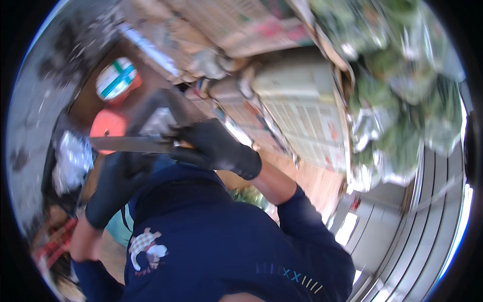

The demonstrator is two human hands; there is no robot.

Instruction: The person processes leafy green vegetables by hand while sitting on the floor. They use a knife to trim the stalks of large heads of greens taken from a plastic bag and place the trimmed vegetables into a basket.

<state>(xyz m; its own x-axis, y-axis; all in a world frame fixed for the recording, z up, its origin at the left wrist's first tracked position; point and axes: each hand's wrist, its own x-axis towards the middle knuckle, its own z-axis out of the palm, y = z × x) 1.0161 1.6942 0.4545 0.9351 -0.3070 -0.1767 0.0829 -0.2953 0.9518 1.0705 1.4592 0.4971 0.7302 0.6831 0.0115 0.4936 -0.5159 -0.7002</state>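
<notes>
My right hand [217, 145], in a black glove, is closed around the handle of a knife [132, 144]. The metal blade points left, across the front of my body. Just below the blade is my left hand [126, 179], also black-gloved; its fingers are blurred and partly hidden, and I cannot tell whether they hold anything. Beyond the blade lies a flat pink-red piece [109, 124] with a small hole. Above it stands a red round container [117, 81] with a white top and green tape. A blurred dark, loop-like shape [166, 102] is beyond my right hand.
Cardboard boxes [302, 113] are stacked from the upper middle to the right. Clear plastic bags of green leafy vegetables [396, 113] fill the upper right. A crumpled clear plastic bag [73, 162] lies at the left. Slatted shutter-like panels [434, 181] are at the lower right.
</notes>
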